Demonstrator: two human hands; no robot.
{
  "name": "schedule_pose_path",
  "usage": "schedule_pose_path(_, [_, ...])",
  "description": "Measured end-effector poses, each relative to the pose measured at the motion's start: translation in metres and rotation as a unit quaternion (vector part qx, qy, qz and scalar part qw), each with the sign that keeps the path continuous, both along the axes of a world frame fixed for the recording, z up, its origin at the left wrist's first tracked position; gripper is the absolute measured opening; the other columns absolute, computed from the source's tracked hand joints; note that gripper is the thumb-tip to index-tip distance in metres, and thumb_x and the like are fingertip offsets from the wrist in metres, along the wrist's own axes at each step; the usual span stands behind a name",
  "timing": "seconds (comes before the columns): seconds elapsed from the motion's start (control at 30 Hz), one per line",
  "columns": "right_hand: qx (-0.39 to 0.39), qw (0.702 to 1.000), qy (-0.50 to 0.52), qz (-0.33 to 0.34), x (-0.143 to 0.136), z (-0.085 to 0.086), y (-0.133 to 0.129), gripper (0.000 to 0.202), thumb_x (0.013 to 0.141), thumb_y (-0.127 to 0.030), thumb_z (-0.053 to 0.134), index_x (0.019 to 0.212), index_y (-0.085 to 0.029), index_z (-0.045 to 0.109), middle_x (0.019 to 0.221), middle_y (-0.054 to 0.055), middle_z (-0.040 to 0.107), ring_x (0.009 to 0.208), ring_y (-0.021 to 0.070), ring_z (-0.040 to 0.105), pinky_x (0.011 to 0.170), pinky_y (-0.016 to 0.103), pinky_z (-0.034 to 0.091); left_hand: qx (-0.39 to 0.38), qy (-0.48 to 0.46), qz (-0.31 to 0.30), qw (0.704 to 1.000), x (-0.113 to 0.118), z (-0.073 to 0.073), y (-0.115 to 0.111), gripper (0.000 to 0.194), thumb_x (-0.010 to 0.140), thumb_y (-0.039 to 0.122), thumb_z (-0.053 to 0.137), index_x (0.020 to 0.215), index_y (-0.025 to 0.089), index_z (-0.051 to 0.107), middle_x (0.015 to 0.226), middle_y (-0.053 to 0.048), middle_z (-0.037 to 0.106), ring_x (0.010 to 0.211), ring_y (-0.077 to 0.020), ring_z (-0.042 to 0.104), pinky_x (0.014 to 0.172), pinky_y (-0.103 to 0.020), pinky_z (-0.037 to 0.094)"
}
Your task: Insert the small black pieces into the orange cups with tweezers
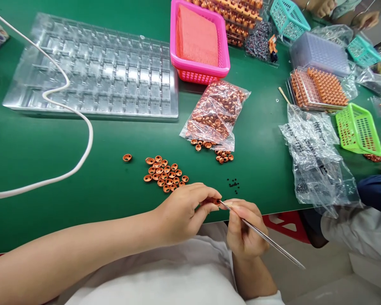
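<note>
My left hand [186,209] pinches a small copper-orange cup-shaped part [216,202] between thumb and fingertips, just over the table's front edge. In my right hand [247,228] are slim metal tweezers [273,244], their tip touching or very near that part. Fingers hide most of the contact. Behind my left hand lies a cluster of similar orange parts [164,176], each with holes in it. One single orange part [127,158] sits apart on the left. Several tiny black pieces [233,184] are scattered on the table beyond my right hand.
A clear bag of orange parts [214,112] spills some out. Behind stand a pink basket [198,70] and a clear compartment tray [98,112], crossed by a white cable [89,127]. Plastic bags [317,161] and a green basket [357,127] lie right; another person's hands [324,7] show top right.
</note>
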State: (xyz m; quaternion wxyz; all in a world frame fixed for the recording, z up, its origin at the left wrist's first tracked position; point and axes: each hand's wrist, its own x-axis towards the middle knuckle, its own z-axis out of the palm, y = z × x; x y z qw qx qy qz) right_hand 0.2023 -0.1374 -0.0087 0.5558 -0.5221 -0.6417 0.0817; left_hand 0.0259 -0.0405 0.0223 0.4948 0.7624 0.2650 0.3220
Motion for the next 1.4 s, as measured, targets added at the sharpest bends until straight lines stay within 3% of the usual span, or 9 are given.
schedule_pose_path(0.17, [0.000,0.999,0.043,-0.020,-0.001,0.004,-0.001,0.028,0.099,-0.010,0.060,0.125,-0.022,0.065,0.101,0.007,0.074,0.087,0.0204,0.075,0.069,0.040,0.068,-0.021,-0.007,-0.003,1.000,0.000,0.003,0.002,0.014,0.096,0.007,0.060,0.103,0.014,0.069,0.085,-0.002,0.077,0.072,-0.0127,0.068,0.065,-0.020,0.054])
schedule_pose_path(0.63, [-0.027,0.997,0.055,-0.035,-0.006,0.004,-0.003,0.029,0.098,-0.010,0.060,0.123,-0.023,0.067,0.100,0.006,0.075,0.086,0.0203,0.074,0.070,0.040,0.066,0.051,-0.011,0.009,0.999,-0.001,-0.001,0.001,0.011,0.097,0.007,0.063,0.105,0.010,0.070,0.084,-0.006,0.077,0.070,-0.0138,0.066,0.066,-0.022,0.054])
schedule_pose_path(1.03, [-0.025,0.998,0.051,-0.040,-0.007,0.003,-0.001,0.032,0.096,-0.009,0.061,0.123,-0.025,0.066,0.100,0.006,0.074,0.086,0.0203,0.073,0.069,0.039,0.065,0.019,-0.011,0.002,1.000,-0.001,-0.003,0.001,0.012,0.099,0.010,0.063,0.108,0.013,0.069,0.089,-0.005,0.080,0.077,-0.0155,0.072,0.072,-0.024,0.057])
schedule_pose_path(1.2, [-0.028,0.987,0.140,-0.070,-0.006,0.015,-0.002,0.023,0.101,-0.022,0.058,0.122,-0.027,0.067,0.087,0.002,0.067,0.070,0.0171,0.066,0.062,0.037,0.060,-0.051,-0.001,0.002,0.999,-0.001,0.002,0.003,0.009,0.095,0.013,0.069,0.103,0.014,0.074,0.088,-0.003,0.080,0.073,-0.0129,0.072,0.069,-0.021,0.057])
schedule_pose_path(1.27, [-0.050,0.975,0.190,-0.099,-0.002,0.022,-0.002,0.035,0.101,-0.027,0.059,0.136,-0.029,0.062,0.080,0.000,0.064,0.065,0.0158,0.060,0.060,0.035,0.056,-0.074,-0.011,-0.003,0.997,-0.001,0.004,0.003,0.009,0.094,0.013,0.070,0.102,0.014,0.075,0.088,-0.003,0.080,0.073,-0.0121,0.072,0.070,-0.020,0.057])
schedule_pose_path(1.4, [-0.119,0.953,0.242,-0.139,0.012,0.029,-0.005,0.078,0.096,-0.025,0.069,0.162,-0.038,0.030,0.075,-0.004,0.064,0.065,0.0159,0.060,0.062,0.033,0.055,-0.084,-0.025,-0.009,0.996,0.000,0.004,0.002,0.012,0.095,0.014,0.069,0.104,0.013,0.076,0.088,-0.004,0.081,0.073,-0.0123,0.073,0.071,-0.019,0.058])
